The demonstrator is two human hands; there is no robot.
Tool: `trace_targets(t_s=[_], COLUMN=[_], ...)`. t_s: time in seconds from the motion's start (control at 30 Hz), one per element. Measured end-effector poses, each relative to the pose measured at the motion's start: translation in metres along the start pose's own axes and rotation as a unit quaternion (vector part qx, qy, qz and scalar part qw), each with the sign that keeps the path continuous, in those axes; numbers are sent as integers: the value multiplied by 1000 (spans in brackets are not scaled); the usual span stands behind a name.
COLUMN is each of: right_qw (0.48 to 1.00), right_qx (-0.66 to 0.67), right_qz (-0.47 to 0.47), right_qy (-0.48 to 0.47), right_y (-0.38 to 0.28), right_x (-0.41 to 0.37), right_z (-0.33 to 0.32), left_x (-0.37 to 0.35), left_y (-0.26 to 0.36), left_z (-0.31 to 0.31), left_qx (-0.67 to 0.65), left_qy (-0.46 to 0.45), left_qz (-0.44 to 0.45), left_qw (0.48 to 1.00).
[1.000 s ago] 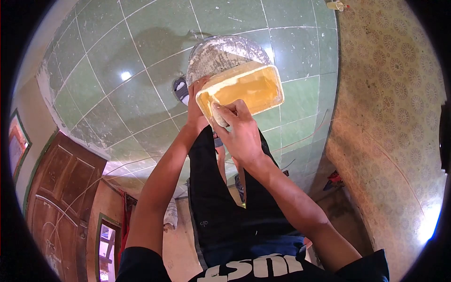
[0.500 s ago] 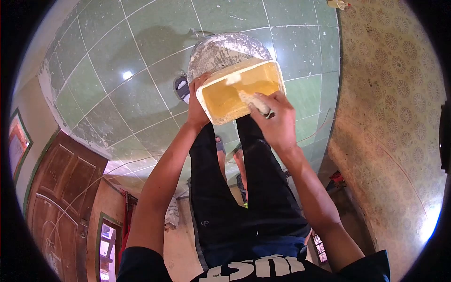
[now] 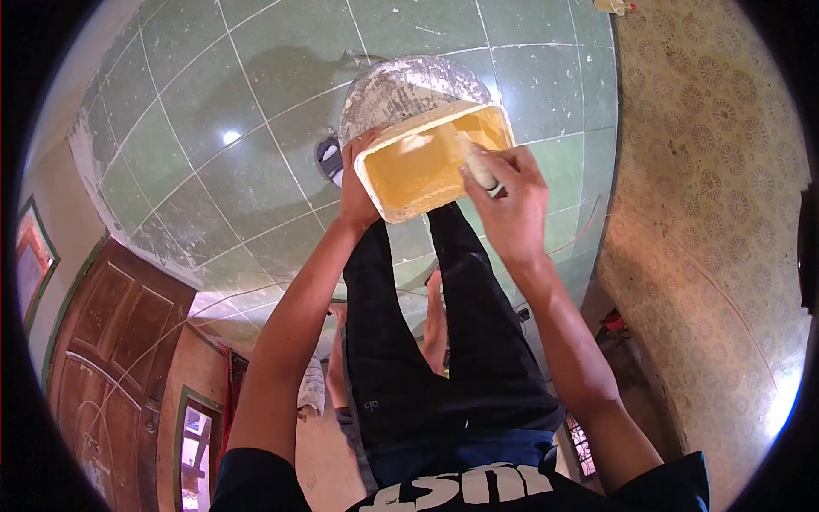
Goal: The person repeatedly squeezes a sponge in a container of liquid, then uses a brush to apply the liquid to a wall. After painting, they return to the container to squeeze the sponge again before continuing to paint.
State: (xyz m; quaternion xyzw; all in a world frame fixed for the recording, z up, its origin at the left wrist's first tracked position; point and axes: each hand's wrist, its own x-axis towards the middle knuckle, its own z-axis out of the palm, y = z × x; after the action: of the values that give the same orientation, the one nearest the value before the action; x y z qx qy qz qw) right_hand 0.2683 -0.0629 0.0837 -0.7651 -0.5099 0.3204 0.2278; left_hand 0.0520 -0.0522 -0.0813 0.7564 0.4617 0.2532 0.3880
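Observation:
My left hand grips the left side of a rectangular yellow tub, whose pale rim is crusted. In my right hand is a tool with a whitish, crusted handle. Its pale far end reaches into the tub; whether it is a brush or a scraper I cannot tell. Inside the tub, pale material shows near the far wall. Behind and partly below the tub is a round, white-spattered top, its near part hidden by the tub.
Green floor tiles surround the round top. A sandalled foot stands at its left. Another person's bare legs show behind my black trousers. A patterned wall rises at right, with a thin cable across it; a wooden door is at left.
My right hand has moved slightly right with the tool, whose far end has swung up toward the tub's back wall. The tub has shifted slightly left. The other person's legs have changed position.

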Motion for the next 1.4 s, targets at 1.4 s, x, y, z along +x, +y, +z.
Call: trace_targets(t_s=[1.4], right_qw=[998], right_qx=[-30], right_qz=[-56], right_qy=[-23], right_y=[1], right_x=[5], right_z=[5], left_x=[-1], left_y=[4], left_z=[1], left_qx=[-39], left_qy=[18], left_qz=[8], left_qw=[999])
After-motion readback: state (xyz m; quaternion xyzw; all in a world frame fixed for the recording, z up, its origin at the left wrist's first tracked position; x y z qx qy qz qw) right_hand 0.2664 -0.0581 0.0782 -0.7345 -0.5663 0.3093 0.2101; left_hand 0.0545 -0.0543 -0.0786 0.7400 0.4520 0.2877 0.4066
